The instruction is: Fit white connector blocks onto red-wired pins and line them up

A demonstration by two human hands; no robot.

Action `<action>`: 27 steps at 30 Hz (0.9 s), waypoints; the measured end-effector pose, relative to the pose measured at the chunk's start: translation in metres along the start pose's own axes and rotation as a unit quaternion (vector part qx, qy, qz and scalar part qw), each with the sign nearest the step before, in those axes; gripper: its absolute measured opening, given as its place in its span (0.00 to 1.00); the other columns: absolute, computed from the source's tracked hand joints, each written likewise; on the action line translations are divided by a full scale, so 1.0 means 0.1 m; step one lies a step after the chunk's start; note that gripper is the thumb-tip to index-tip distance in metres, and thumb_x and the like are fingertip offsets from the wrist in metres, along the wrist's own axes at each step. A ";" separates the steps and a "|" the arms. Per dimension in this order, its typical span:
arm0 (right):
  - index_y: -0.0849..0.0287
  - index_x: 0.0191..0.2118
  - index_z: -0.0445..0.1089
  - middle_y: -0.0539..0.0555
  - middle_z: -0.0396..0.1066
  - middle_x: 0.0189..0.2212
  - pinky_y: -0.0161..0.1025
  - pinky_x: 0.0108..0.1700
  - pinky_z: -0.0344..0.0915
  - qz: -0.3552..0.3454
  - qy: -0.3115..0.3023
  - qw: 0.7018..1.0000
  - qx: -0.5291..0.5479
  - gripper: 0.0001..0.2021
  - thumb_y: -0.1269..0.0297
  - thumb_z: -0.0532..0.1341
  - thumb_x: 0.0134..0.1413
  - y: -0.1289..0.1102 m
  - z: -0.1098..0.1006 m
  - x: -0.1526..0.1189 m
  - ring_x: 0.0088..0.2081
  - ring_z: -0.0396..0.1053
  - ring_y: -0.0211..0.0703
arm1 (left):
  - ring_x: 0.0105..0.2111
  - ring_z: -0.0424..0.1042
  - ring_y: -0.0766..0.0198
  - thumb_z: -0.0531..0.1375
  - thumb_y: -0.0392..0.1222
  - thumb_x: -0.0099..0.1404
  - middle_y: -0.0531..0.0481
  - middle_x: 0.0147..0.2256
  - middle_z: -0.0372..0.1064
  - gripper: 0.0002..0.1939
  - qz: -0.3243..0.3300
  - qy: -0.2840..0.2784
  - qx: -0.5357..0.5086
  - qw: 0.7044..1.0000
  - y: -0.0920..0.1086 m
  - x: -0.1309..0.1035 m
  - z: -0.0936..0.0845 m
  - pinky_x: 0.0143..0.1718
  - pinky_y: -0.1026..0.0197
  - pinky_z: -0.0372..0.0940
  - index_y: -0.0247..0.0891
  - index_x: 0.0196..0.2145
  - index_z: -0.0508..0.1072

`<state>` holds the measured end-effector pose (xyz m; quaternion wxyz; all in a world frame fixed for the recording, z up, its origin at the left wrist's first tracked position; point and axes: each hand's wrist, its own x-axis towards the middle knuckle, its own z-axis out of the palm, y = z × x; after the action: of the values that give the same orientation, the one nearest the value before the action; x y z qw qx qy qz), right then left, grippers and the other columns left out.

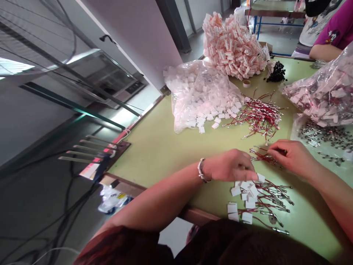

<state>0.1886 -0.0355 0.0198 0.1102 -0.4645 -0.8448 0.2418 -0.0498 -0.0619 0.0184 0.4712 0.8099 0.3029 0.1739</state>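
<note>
Head view: the right hand (291,159) has its fingertips drawn close at some wires (261,157); I can't tell if it pinches one. Left fingers touch a tag (260,178), hold unclear. Nearer me lie tagged wires (253,192); beyond, a wire heap (261,116) and bag (200,90).

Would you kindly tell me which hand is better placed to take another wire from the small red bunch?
Probably the right hand: its fingertips are at the red bunch, while the left hand is over by the front white pieces.
</note>
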 end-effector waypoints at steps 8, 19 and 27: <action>0.58 0.32 0.70 0.55 0.70 0.33 0.38 0.30 0.57 -0.016 0.027 0.979 -0.202 0.08 0.67 0.55 0.58 0.10 0.27 0.16 0.35 0.67 0.44 | 0.39 0.71 0.51 0.55 0.46 0.65 0.36 0.40 0.68 0.16 -0.366 0.320 0.387 0.783 -0.57 -0.02 -0.48 0.38 0.54 0.64 0.30 0.41 0.74; 0.56 0.35 0.71 0.51 0.74 0.27 0.38 0.29 0.59 0.007 0.109 0.994 -0.017 0.08 0.64 0.55 0.58 0.01 0.15 0.05 0.26 0.67 0.38 | 0.28 0.70 0.63 0.62 0.43 0.57 0.49 0.28 0.71 0.15 -0.220 0.356 -0.008 0.908 -0.36 0.01 -0.26 0.33 0.59 0.66 0.33 0.42 0.74; 0.56 0.34 0.73 0.52 0.75 0.30 0.40 0.35 0.64 -0.070 0.144 0.987 -0.030 0.09 0.65 0.55 0.59 -0.12 0.21 -0.02 0.32 0.69 0.41 | 0.24 0.66 0.73 0.67 0.39 0.50 0.52 0.28 0.73 0.16 -0.151 0.248 -0.345 0.892 -0.36 0.18 0.12 0.26 0.67 0.61 0.35 0.39 0.76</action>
<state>0.1724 -0.0489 0.0080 0.2331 -0.4373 -0.8574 0.1390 -0.0405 -0.0447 -0.0187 0.6512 0.4709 0.4497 0.3898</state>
